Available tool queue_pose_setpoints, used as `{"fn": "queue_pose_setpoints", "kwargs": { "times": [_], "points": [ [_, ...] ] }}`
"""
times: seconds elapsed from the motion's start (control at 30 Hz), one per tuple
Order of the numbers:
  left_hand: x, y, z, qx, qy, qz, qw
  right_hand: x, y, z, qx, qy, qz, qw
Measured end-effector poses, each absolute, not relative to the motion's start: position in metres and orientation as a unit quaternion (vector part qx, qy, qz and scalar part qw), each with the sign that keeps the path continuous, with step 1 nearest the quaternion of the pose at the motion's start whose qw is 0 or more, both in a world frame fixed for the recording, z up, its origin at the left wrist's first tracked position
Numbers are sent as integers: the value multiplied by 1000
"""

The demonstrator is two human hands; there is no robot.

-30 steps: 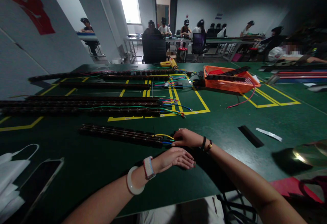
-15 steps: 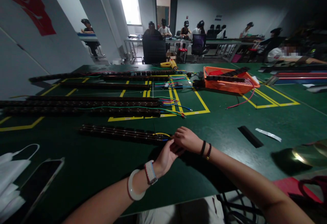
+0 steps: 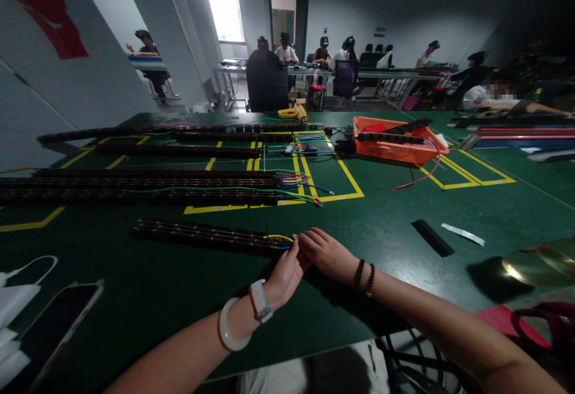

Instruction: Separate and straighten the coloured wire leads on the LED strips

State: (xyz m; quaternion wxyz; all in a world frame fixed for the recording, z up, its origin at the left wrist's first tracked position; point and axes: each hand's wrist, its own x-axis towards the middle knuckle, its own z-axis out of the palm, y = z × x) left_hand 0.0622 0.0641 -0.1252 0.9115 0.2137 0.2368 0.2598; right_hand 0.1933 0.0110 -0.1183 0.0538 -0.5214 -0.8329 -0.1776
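A long black strip with rows of small pale points lies in front of me. A yellow wire and a blue wire come out of its right end. My left hand is closed at that end, thumb and fingers pinching the wire ends. My right hand meets it from the right, its fingers bent against the left fingertips. Whatever the right fingers pinch is hidden behind the hands. Farther back on the table lies a bundle of similar black strips with coloured wires ending in terminals.
An orange basket holding black pieces and a yellow heat gun stand at the back of the green table. A black strip piece and a white strip lie right. A phone lies left. People sit at far tables.
The view has shifted slightly. My right fingers are straighter and lie a little more to the right of the left fingertips. The black strip stays on the table.
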Motion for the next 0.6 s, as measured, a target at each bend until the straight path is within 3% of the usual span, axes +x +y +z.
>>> {"fn": "queue_pose_setpoints", "kwargs": {
  "times": [0.33, 0.6],
  "points": [
    [58, 67, -126, 293, 213, 211, 908, 202, -32, -109, -650, -703, -108, 267],
    [57, 67, -128, 294, 229, 211, 904, 189, -45, -129, -683, -670, -190, 222]
  ]
}}
